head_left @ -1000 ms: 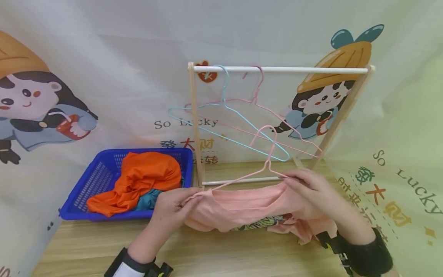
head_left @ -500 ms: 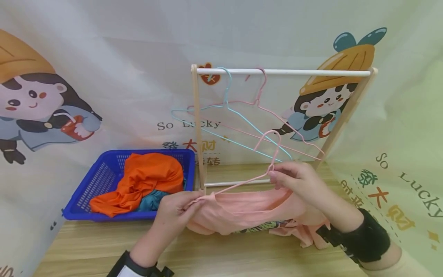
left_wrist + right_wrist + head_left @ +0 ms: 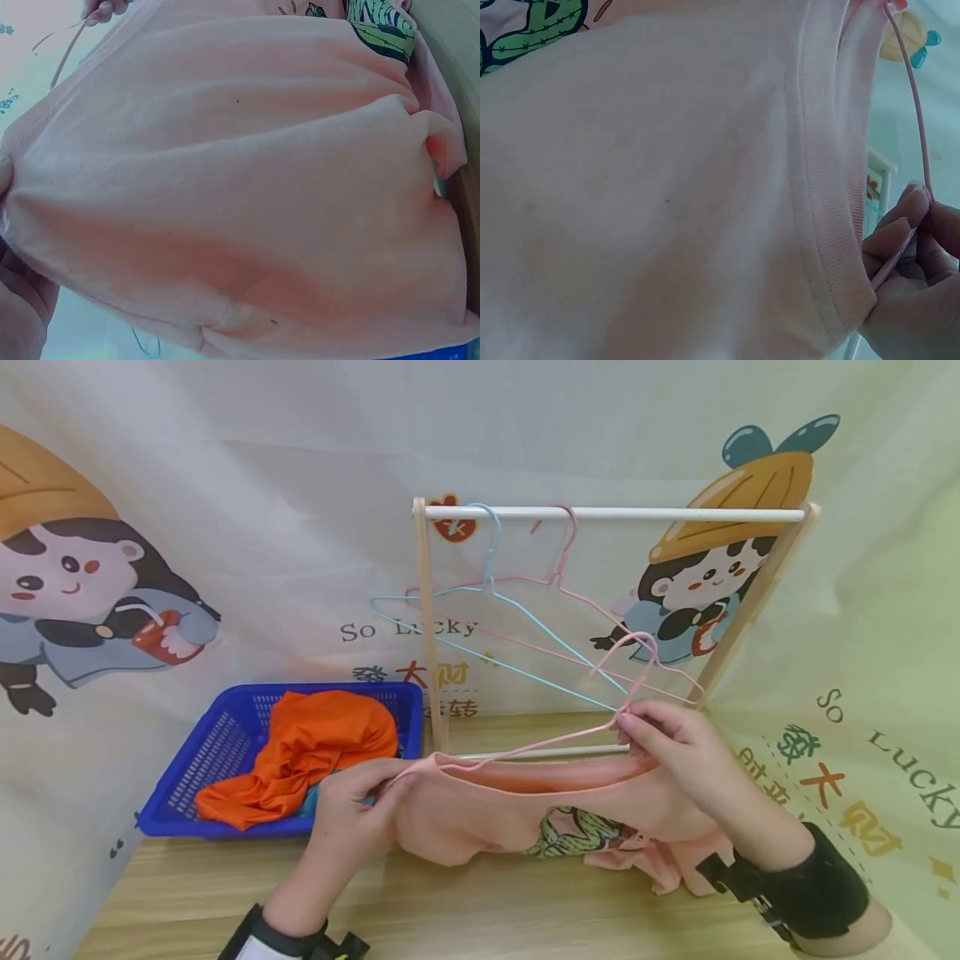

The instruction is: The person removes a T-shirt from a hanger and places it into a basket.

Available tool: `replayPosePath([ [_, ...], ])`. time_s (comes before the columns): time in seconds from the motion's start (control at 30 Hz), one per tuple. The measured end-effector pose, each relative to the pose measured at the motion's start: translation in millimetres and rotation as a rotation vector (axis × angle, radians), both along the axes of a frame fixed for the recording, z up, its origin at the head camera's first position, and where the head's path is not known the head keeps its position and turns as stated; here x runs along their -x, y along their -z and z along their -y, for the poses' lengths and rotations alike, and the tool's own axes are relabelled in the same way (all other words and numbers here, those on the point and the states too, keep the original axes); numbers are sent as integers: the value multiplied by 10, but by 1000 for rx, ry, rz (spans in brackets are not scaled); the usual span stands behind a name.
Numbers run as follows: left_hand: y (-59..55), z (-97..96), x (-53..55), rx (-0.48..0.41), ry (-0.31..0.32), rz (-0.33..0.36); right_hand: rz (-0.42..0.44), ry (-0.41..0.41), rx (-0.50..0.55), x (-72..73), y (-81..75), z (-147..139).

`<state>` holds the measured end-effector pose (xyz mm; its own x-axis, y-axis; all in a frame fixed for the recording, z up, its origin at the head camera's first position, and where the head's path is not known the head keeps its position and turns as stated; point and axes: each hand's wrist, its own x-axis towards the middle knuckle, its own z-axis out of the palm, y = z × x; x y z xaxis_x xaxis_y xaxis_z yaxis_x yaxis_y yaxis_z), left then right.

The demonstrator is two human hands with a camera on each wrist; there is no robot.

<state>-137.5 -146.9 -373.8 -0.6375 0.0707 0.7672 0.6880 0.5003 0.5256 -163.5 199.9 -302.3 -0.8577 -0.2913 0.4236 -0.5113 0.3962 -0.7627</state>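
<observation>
A pink T-shirt [image 3: 480,818] with a green and dark print stretches between both hands, its neckline facing up. My left hand [image 3: 348,814] pinches the shirt at its left shoulder. A pink wire hanger [image 3: 543,745] runs from the neckline near that shoulder up to its hook. My right hand [image 3: 671,747] pinches this hanger just below the hook, as the right wrist view also shows, where the ribbed collar [image 3: 829,225] lies beside the fingers. The hanger's left end is hidden inside the shirt.
Behind stands a small garment rack [image 3: 675,514] with a blue hanger [image 3: 525,610] and another pink hanger [image 3: 600,610] on its rail. A blue basket [image 3: 176,777] on the left holds an orange garment [image 3: 322,735] and a teal cloth [image 3: 309,800]. Everything stands on a wooden table [image 3: 465,910].
My right hand has left the shirt's right shoulder and gripped the hanger below its hook. The hanger has then shifted right, and the left hand has moved slightly left with the shirt.
</observation>
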Motion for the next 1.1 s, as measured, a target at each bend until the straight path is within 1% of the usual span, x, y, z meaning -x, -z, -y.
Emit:
replayPosePath([
  [0.07, 18, 21, -3, -17, -12, 12, -9, 22, 5, -1, 3, -31],
  [0.13, 42, 42, -1, -28, -21, 6, -10, 38, 24, 1, 7, -59],
  [0.23, 73, 66, 3, -31, -26, -7, 0, 50, 78, 8, 13, -95],
  [0.3, 92, 81, 4, -20, -33, -14, 16, 30, 159, 23, 17, -114],
  [0.37, 106, 94, 0, -13, -37, -3, 28, -6, 271, 44, 25, -131],
  [0.47, 124, 110, -8, -8, -43, 17, 50, -51, 403, 74, 39, -163],
  [0.53, 136, 117, -8, -8, -42, 22, 57, -63, 452, 85, 47, -177],
  [0.57, 144, 120, -4, -7, -41, 17, 62, -63, 457, 86, 48, -180],
  [0.73, 151, 107, 8, 5, -28, 2, 57, -64, 472, 74, 36, -156],
  [0.8, 134, 96, 1, 9, -22, 16, 48, -71, 462, 73, 30, -139],
  [0.87, 124, 88, -1, 17, -17, 37, 32, -75, 423, 79, 29, -116],
  [0.9, 122, 83, -1, 23, -16, 49, 23, -78, 395, 85, 31, -101],
  [1.03, 141, 51, 13, 44, -18, 128, -18, -66, 188, 86, 57, -37],
  [1.1, 157, 26, 24, 47, -11, 175, -25, -71, 109, 69, 78, -14],
])
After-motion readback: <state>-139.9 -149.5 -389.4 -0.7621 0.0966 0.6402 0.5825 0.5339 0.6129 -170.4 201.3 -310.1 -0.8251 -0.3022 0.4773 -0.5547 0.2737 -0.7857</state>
